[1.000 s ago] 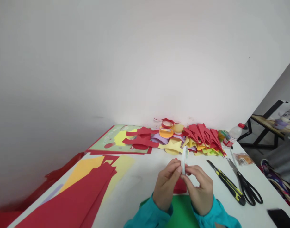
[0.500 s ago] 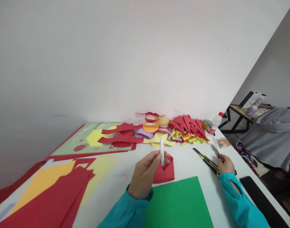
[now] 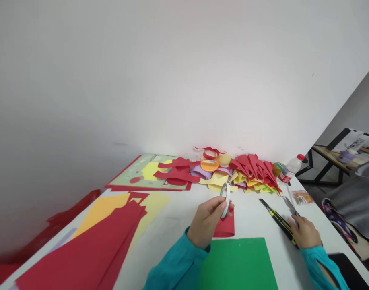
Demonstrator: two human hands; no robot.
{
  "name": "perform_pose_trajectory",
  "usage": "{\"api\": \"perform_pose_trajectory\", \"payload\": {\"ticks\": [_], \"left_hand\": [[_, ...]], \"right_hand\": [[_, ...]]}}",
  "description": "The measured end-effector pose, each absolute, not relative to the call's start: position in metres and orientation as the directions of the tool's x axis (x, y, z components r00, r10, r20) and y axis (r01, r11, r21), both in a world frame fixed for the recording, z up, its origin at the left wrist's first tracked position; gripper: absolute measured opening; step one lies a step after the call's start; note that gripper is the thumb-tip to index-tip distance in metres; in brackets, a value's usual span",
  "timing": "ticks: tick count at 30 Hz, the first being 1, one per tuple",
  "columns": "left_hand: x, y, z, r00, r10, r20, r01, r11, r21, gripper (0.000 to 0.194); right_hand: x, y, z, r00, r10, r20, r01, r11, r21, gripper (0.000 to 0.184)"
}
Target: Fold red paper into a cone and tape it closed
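Observation:
My left hand is raised over the table, pinching a narrow white roll of tape between thumb and fingers. Behind it a folded red paper piece lies partly hidden. At the right, my right hand is low over the table, its fingers around the handles of a pair of scissors; the blades point away and the handles are mostly covered. Just left of that hand lies a black and yellow utility knife, blade out. A green sheet lies in front of me, under my left sleeve.
Cut red paper pieces and a pile of folded red paper lie along the wall. Large red sheets cover the left side. A bottle, a small plastic packet and a black flat object are at the right.
The view has turned left, so things appear further right. The tape roll has turned, showing more of its ring. My right hand has drawn back slightly, exposing more of the scissors.

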State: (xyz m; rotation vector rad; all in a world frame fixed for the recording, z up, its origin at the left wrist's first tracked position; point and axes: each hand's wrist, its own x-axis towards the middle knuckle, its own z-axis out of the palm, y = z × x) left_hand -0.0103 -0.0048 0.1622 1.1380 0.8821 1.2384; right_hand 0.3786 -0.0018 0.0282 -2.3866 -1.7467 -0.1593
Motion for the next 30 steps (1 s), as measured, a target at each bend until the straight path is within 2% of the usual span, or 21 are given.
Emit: {"api": "perform_pose_trajectory", "payload": {"ticks": [2,4,7,11,15,19,23,25,26,28,29,30], "left_hand": [[-0.011,-0.005,0.163,0.149,0.985,0.087,-0.242,-0.049,0.969,0.023],[-0.013,-0.004,0.163,0.151,0.985,0.085,-0.244,-0.046,0.969,0.024],[-0.017,-0.002,0.165,0.173,0.982,0.073,-0.249,-0.028,0.968,0.025],[-0.022,0.002,0.162,0.196,0.977,0.082,-0.252,-0.030,0.967,0.026],[-0.025,0.006,0.157,0.194,0.976,0.095,-0.229,-0.049,0.972,0.026],[-0.029,0.010,0.153,0.196,0.977,0.083,-0.226,-0.038,0.973,0.026],[-0.034,0.014,0.149,0.240,0.964,0.117,-0.217,-0.064,0.974,0.029],[-0.036,0.015,0.149,0.256,0.956,0.143,-0.194,-0.094,0.977,0.030],[-0.036,0.015,0.149,0.264,0.952,0.153,-0.177,-0.108,0.978,0.032],[-0.036,0.013,0.150,0.285,0.944,0.168,-0.141,-0.132,0.981,0.035],[-0.035,0.012,0.152,0.299,0.938,0.173,-0.121,-0.143,0.982,0.036],[-0.034,0.010,0.153,0.315,0.932,0.179,-0.103,-0.154,0.983,0.037]], "right_hand": [[0.388,-0.002,0.025,0.452,0.867,0.209,0.889,-0.458,-0.022,0.046],[0.402,-0.003,0.020,0.588,0.795,0.150,0.806,-0.590,-0.035,0.049],[0.421,-0.008,0.011,0.583,0.806,0.105,0.812,-0.580,-0.059,0.049],[0.434,-0.015,-0.003,0.541,0.830,0.135,0.841,-0.538,-0.062,0.053],[0.440,-0.014,-0.003,0.492,0.870,0.004,0.868,-0.491,-0.078,0.051],[0.441,-0.015,0.016,0.533,0.844,-0.059,0.819,-0.532,-0.217,0.041],[0.422,-0.029,0.045,0.557,0.831,0.018,0.775,-0.512,-0.370,0.041],[0.397,-0.040,0.060,0.659,0.749,0.066,0.659,-0.532,-0.532,0.045],[0.380,-0.047,0.066,0.686,0.726,0.033,0.554,-0.493,-0.671,0.044],[0.342,-0.059,0.076,0.497,0.858,-0.129,0.204,-0.260,-0.944,0.042],[0.322,-0.065,0.079,0.354,0.915,-0.192,-0.010,-0.202,-0.979,0.039],[0.304,-0.070,0.081,0.214,0.946,-0.242,-0.193,-0.202,-0.960,0.038]]}}
